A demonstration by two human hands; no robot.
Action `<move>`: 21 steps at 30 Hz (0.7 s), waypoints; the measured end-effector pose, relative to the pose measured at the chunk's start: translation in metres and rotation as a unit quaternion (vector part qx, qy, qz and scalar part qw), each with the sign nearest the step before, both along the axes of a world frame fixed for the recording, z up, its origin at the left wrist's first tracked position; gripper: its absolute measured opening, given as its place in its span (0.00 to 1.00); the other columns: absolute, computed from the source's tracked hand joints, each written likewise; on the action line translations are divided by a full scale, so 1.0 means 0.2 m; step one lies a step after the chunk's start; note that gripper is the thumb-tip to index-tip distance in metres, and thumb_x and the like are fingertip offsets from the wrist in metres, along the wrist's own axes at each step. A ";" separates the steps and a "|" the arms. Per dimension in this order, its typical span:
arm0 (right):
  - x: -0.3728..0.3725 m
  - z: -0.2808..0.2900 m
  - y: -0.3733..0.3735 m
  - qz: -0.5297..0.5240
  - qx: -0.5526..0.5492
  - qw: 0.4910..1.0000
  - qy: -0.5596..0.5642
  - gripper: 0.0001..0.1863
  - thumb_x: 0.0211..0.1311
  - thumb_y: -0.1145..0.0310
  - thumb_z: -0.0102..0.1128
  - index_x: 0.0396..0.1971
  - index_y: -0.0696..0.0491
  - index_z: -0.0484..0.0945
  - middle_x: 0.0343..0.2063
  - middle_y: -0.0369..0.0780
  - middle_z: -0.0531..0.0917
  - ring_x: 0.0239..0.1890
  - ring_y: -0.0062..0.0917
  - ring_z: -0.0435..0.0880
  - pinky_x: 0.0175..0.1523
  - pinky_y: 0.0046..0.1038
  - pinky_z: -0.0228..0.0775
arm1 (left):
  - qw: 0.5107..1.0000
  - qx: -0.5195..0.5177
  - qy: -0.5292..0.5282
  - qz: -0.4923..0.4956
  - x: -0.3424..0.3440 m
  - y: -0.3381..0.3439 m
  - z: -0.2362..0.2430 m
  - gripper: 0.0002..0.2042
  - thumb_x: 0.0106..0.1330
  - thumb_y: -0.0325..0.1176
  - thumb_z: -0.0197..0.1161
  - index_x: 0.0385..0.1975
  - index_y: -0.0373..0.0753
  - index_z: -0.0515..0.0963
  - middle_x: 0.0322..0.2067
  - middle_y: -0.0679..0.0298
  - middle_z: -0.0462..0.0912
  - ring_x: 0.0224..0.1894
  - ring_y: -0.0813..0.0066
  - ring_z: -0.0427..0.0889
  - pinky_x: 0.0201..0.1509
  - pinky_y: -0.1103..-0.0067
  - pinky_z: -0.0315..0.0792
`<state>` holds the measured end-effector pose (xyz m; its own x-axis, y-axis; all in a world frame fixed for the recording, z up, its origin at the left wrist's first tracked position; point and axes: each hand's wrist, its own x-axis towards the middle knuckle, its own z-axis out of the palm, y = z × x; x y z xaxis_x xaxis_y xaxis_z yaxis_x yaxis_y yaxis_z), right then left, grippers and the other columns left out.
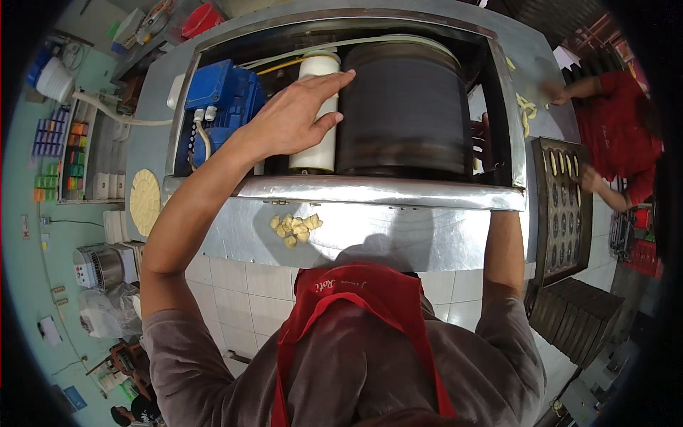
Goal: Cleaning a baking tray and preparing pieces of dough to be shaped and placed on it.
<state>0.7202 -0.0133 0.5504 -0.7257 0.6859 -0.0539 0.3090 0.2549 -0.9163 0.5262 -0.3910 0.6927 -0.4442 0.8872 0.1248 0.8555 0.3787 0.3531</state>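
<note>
My left hand [302, 114] lies over the white roller [318, 153], its fingers stretched forward and the thumb apart. Its fingertips reach the left edge of a wide dark drum [405, 107], which looks smeared as if turning. My right forearm passes under the metal frame's front bar [341, 191] on the right. Part of my right hand [481, 141] shows in shadow in the gap beside the drum, its fingers apart; I see nothing held in it. Several small pale dough pieces [295, 228] lie in a heap on the metal table before the frame.
A blue motor [224, 99] sits left of the roller, with belts running toward the drum. A flat round dough sheet [145, 202] lies at the left. On the right, a co-worker in red [615, 139] reaches to a dark moulded tray [563, 213]; dough strips [525, 112] lie nearby.
</note>
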 end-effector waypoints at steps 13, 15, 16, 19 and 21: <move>0.13 -0.31 0.14 -0.039 0.004 0.998 -0.046 0.25 0.76 0.49 0.59 0.55 0.57 0.83 0.33 0.42 0.89 0.36 0.30 0.90 0.39 0.32 0.82 | 0.937 0.334 0.086 0.045 0.83 -0.56 -0.21 0.13 0.68 0.23 0.62 0.52 0.34 0.73 0.40 0.49 0.84 0.40 0.57 0.80 0.48 0.61 0.75; 0.15 -0.39 0.18 -0.049 -0.095 0.994 -0.007 0.25 0.76 0.49 0.59 0.55 0.57 0.83 0.34 0.42 0.89 0.36 0.30 0.90 0.39 0.32 0.82 | 0.951 0.251 0.053 0.172 0.88 -0.66 -0.52 0.10 0.67 0.23 0.65 0.46 0.32 0.79 0.40 0.52 0.84 0.44 0.56 0.81 0.53 0.62 0.75; 0.17 -0.43 0.19 -0.052 -0.144 0.988 0.013 0.25 0.76 0.49 0.59 0.55 0.57 0.83 0.34 0.43 0.89 0.36 0.31 0.90 0.39 0.32 0.83 | 0.938 0.217 -0.028 0.268 0.91 -0.74 -0.68 0.13 0.68 0.25 0.65 0.50 0.29 0.78 0.47 0.47 0.83 0.49 0.49 0.81 0.57 0.59 0.74; 0.15 -0.52 0.20 -0.062 -0.285 0.954 0.076 0.26 0.76 0.49 0.58 0.55 0.57 0.83 0.35 0.44 0.89 0.37 0.31 0.90 0.40 0.32 0.83 | 0.895 0.167 -0.093 0.403 0.98 -1.01 -1.20 0.22 0.72 0.32 0.63 0.60 0.24 0.73 0.60 0.37 0.77 0.63 0.37 0.74 0.69 0.55 0.67; 0.16 -0.59 0.22 -0.067 -0.373 0.918 0.120 0.26 0.76 0.49 0.58 0.56 0.57 0.82 0.35 0.44 0.89 0.37 0.32 0.90 0.41 0.32 0.84 | 0.878 0.156 -0.077 0.445 1.00 -1.13 -1.37 0.27 0.74 0.35 0.62 0.66 0.22 0.69 0.67 0.32 0.71 0.71 0.33 0.68 0.76 0.54 0.61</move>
